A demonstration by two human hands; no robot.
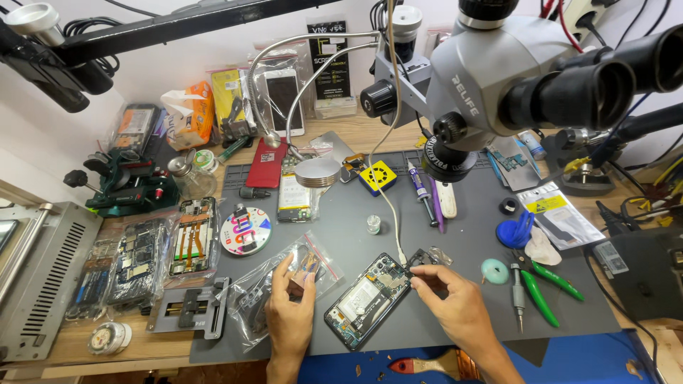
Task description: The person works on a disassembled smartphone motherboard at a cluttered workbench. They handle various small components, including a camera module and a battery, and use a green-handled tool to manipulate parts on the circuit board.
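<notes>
Counter (213,348): a wooden counter carries everything; the work sits at its near edge, so both wrists can rest on it for steadiness.
Mat (462,284): a dark grey rubber work mat covers the middle of the counter and lies under the phone; working over it seems wise, since a dropped part would stay in sight there.
Microscope (491,78): a large grey stereo microscope hangs over the far side of the mat, well apart from the phone, so the fine work is not under its lens.
Phone (368,300): an opened black smartphone with its back cover off, pale battery showing, lies tilted on the mat between the two hands, top end towards the right hand.
Bag (281,284): a clear zip plastic bag of small dark parts lies just left of the phone, under the left hand.
Left hand (290,307): its grip is closed on a small brown part held above the bag, beside the phone but not touching it; keeping that part clear of the open board looks sensible.
Right hand (455,299): fingertips (421,274) are pinched at the phone's top corner; whether they hold something tiny I cannot tell. A light, slow pinch suits such small pieces.
Cable (388,206): a thin white cable runs down to that same corner, close to the fingertips; I judge it easy to snag.
</notes>
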